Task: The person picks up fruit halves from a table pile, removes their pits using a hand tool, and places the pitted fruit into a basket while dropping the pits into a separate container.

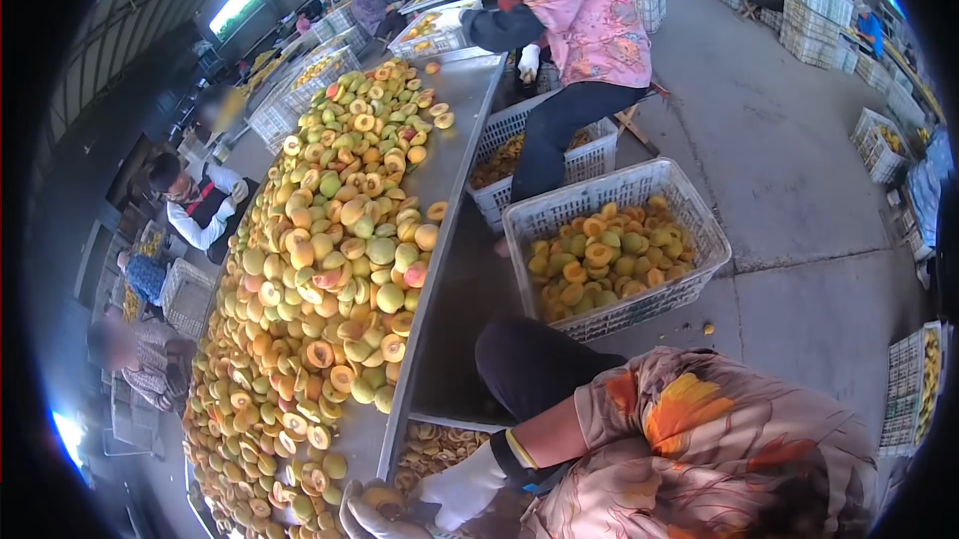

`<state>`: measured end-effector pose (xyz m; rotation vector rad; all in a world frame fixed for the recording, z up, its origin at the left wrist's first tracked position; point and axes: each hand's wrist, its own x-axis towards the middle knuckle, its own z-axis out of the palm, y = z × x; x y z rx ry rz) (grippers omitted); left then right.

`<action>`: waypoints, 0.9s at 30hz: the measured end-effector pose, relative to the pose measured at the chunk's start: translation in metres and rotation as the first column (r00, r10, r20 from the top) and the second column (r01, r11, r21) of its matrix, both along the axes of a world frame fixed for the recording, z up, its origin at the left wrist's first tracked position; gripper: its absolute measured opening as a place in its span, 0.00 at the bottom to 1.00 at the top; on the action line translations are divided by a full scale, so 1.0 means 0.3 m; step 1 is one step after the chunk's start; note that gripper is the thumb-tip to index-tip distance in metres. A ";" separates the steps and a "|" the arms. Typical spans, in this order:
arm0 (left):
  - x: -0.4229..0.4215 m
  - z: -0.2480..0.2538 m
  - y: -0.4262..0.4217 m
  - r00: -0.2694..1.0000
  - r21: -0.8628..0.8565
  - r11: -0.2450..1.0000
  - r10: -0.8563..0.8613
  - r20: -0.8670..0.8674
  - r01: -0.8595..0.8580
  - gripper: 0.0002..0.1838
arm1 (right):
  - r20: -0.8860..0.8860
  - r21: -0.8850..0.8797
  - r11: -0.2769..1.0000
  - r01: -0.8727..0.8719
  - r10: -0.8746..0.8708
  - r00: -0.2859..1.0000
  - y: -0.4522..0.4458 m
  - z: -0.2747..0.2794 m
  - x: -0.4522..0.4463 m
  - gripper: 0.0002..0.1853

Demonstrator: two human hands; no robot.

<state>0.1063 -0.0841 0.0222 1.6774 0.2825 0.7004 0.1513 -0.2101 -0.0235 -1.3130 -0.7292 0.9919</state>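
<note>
At the bottom edge, my left hand wears a pale glove, its fingers curled round a yellow-orange fruit. Close beside it, my right hand, in a white glove with a dark and yellow band at the wrist, is closed near that fruit; what it grips is too small to make out. Below both hands is a container of pits and fruit pieces. Just left of them, a metal-edged table bears a long heap of halved and whole yellow, green and reddish fruits.
A white crate of fruit halves stands on the floor beyond my knee. A co-worker in a pink floral top sits at the table's far end by another crate. Other people and stacked crates line both sides.
</note>
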 end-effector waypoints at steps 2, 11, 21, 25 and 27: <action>-0.008 0.025 0.003 0.998 0.231 0.972 -0.056 0.029 0.048 0.19 | 0.146 0.071 0.997 0.000 -0.011 0.989 0.059 -0.115 0.034 0.16; -0.023 -0.004 -0.013 0.999 0.001 0.999 0.042 -0.003 -0.042 0.20 | -0.070 -0.035 0.993 -0.113 0.110 0.991 -0.032 0.012 0.000 0.10; -0.014 -0.002 0.020 0.996 0.358 0.929 0.085 0.036 -0.093 0.20 | -0.109 0.129 0.980 -0.152 0.166 0.980 0.035 -0.029 -0.020 0.09; -0.016 -0.050 0.101 0.987 -0.017 0.990 -0.140 0.084 0.142 0.23 | -0.218 0.049 0.974 -0.219 0.224 0.950 -0.006 0.019 0.004 0.06; -0.020 -0.107 0.152 0.972 -0.075 0.974 -0.205 0.115 0.214 0.23 | -0.228 0.064 0.959 -0.275 0.283 0.932 0.015 -0.018 0.008 0.06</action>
